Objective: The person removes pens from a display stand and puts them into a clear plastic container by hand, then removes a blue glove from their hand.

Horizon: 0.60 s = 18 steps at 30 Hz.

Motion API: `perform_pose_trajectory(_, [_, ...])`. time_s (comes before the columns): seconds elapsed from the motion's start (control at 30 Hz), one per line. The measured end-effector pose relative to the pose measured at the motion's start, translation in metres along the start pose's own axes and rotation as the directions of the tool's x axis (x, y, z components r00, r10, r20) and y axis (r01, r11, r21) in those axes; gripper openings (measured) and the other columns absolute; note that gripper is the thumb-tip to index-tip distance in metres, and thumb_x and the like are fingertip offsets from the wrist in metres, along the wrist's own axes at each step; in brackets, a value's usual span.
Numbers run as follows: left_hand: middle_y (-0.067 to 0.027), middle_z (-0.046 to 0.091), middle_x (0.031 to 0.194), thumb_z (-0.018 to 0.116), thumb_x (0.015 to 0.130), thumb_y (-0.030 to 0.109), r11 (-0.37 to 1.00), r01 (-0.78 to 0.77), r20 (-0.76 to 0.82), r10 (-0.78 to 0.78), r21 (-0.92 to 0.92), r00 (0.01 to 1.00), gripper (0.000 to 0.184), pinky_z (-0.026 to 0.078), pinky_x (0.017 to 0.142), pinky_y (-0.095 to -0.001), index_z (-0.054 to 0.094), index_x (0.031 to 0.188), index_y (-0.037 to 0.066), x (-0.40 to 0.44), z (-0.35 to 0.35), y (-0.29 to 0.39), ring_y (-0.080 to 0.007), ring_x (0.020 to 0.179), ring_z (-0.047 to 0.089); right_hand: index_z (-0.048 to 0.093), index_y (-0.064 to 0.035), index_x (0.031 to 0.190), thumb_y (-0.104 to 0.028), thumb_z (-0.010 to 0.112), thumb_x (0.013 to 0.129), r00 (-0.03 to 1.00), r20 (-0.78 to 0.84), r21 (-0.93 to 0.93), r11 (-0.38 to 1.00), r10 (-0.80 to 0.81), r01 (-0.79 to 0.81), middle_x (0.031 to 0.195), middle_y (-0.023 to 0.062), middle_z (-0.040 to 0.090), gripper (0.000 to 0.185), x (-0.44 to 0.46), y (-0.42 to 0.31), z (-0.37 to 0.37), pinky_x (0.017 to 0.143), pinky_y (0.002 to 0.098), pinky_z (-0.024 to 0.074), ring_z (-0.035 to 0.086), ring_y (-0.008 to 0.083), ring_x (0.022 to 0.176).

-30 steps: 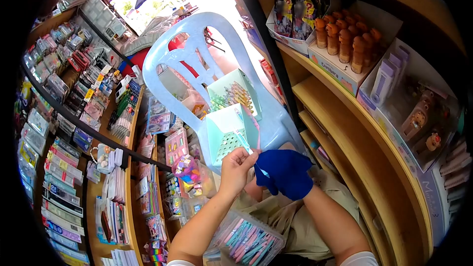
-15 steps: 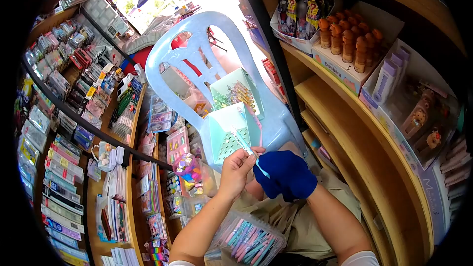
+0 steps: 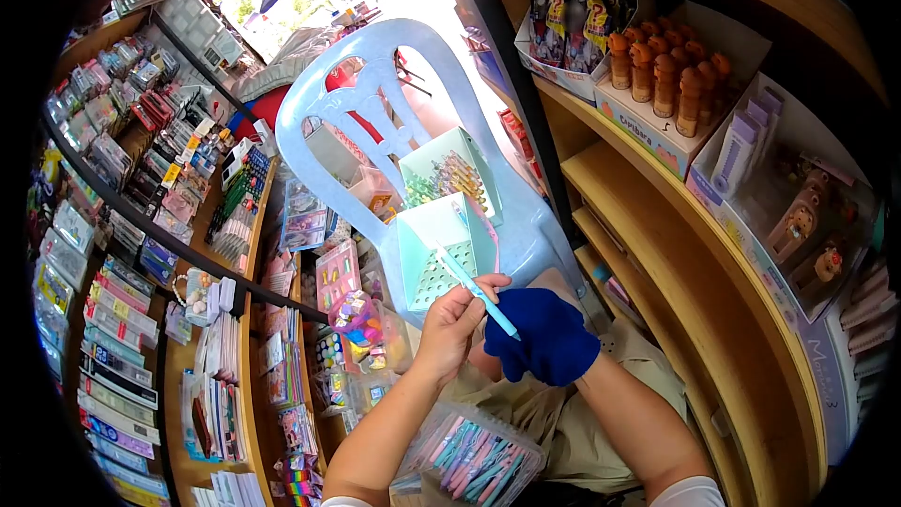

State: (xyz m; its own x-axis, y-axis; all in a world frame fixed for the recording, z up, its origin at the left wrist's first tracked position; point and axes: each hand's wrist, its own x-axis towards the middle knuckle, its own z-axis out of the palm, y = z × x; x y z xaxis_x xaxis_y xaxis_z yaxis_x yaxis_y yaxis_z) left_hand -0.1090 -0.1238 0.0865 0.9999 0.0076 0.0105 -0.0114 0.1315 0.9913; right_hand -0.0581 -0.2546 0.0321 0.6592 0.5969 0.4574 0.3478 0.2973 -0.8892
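Gripping the light-blue pen point(image 3: 498, 316) between thumb and fingers, the left hand point(image 3: 450, 321) holds it tilted near the mint bin point(image 3: 425, 220). Blue cloth point(image 3: 537, 314) covers the right hand point(image 3: 552, 345), just beside the pen's near end; its finger closure cannot be determined.

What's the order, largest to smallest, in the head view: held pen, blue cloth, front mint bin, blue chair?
1. Blue chair
2. Front mint bin and blue cloth: too alike to rank
3. Held pen
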Motion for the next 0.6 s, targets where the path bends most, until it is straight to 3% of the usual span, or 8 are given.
perform_pose_trajectory(0.03, [-0.0084, 0.05, 0.111, 0.047, 0.084, 0.011, 1.0, 0.006, 0.002, -0.006, -0.011, 1.0, 0.009, 0.034, 0.083, -0.0249, 0.054, 0.087, 0.004, 0.0, 0.0, 0.0, -0.0115, 0.092, 0.046, 0.052, -0.0067, 0.067, -0.02, 0.048, 0.08, 0.997, 0.027, 0.013, 0.997, 0.074, -0.074, 0.056, 0.0055, 0.052, 0.019, -0.001, -0.012, -0.003, 0.037, 0.0259, 0.0368, 0.049, 0.0149, 0.042])
perform_pose_trajectory(0.1, [-0.0089, 0.049, 0.113, 0.054, 0.083, 0.019, 0.999, 0.019, 0.005, -0.019, -0.034, 1.0, 0.015, 0.033, 0.082, -0.0261, 0.053, 0.086, 0.005, -0.001, 0.0, 0.0, -0.0133, 0.093, 0.045, 0.052, -0.007, 0.068, -0.021, 0.048, 0.08, 0.997, 0.039, -0.04, 0.997, 0.063, -0.061, 0.057, 0.0054, 0.053, 0.019, -0.002, -0.016, -0.005, 0.037, 0.0262, 0.0368, 0.049, 0.015, 0.042])
perform_pose_trajectory(0.2, [-0.0088, 0.049, 0.112, 0.053, 0.083, 0.019, 1.0, -0.004, 0.016, 0.005, -0.017, 1.0, 0.014, 0.033, 0.084, -0.0268, 0.053, 0.086, 0.005, 0.0, -0.002, -0.001, -0.0136, 0.095, 0.045, 0.052, -0.007, 0.069, -0.022, 0.047, 0.081, 0.995, 0.019, -0.179, 0.978, -0.101, 0.103, 0.058, 0.0056, 0.054, 0.02, -0.001, -0.003, -0.003, 0.039, 0.0267, 0.037, 0.05, 0.015, 0.045])
perform_pose_trajectory(0.33, [-0.0075, 0.052, 0.107, 0.052, 0.084, 0.016, 0.998, -0.026, -0.068, 0.03, 0.049, 0.997, 0.012, 0.035, 0.083, -0.0272, 0.053, 0.087, 0.004, -0.001, 0.002, -0.002, -0.0128, 0.091, 0.047, 0.052, -0.0073, 0.07, -0.02, 0.046, 0.082, 0.992, 0.062, -0.328, 0.936, -0.109, 0.124, 0.059, 0.0045, 0.053, 0.019, -0.003, 0.0, -0.006, 0.045, 0.0267, 0.0376, 0.052, 0.0133, 0.052])
perform_pose_trajectory(0.4, [-0.0068, 0.053, 0.103, 0.051, 0.084, 0.013, 0.994, -0.016, -0.148, 0.032, 0.107, 0.988, 0.011, 0.037, 0.082, -0.0273, 0.054, 0.087, 0.003, -0.001, 0.004, -0.002, -0.0125, 0.089, 0.048, 0.051, -0.0068, 0.073, -0.018, 0.049, 0.079, 0.991, 0.066, -0.433, 0.892, -0.114, 0.132, 0.064, 0.007, 0.053, 0.013, -0.002, -0.001, -0.007, 0.051, 0.0298, 0.0392, 0.053, 0.0185, 0.06])
perform_pose_trajectory(0.47, [-0.007, 0.054, 0.103, 0.05, 0.085, 0.009, 0.988, 0.022, -0.195, 0.008, 0.151, 0.981, 0.01, 0.038, 0.079, -0.0244, 0.054, 0.09, 0.001, -0.002, 0.004, -0.002, -0.01, 0.088, 0.049, 0.051, -0.0056, 0.078, -0.015, 0.055, 0.073, 0.994, 0.011, -0.515, 0.851, -0.112, 0.102, 0.074, 0.013, 0.053, 0.011, -0.005, -0.001, -0.004, 0.06, 0.0362, 0.0422, 0.054, 0.03, 0.07])
perform_pose_trajectory(0.57, [-0.008, 0.055, 0.103, 0.05, 0.084, 0.007, 0.989, 0.008, -0.189, 0.02, 0.148, 0.982, 0.009, 0.039, 0.077, -0.0231, 0.054, 0.089, 0.0, 0.0, 0.002, -0.005, -0.009, 0.087, 0.049, 0.051, -0.0082, 0.068, -0.013, 0.045, 0.082, 0.936, -0.149, -0.567, 0.803, -0.32, 0.184, 0.061, 0.0017, 0.05, 0.016, -0.007, 0.008, 0.004, 0.05, 0.0247, 0.0371, 0.05, 0.0116, 0.057])
perform_pose_trajectory(0.6, [-0.0085, 0.055, 0.103, 0.05, 0.084, 0.006, 0.991, -0.008, -0.175, 0.032, 0.135, 0.984, 0.009, 0.039, 0.077, -0.0232, 0.054, 0.088, 0.0, 0.0, 0.002, -0.006, -0.0091, 0.087, 0.049, 0.051, -0.0081, 0.068, -0.013, 0.044, 0.082, 0.963, -0.145, -0.465, 0.875, -0.227, 0.136, 0.06, 0.0018, 0.05, 0.017, -0.006, 0.007, 0.003, 0.05, 0.0249, 0.0371, 0.051, 0.0122, 0.057])
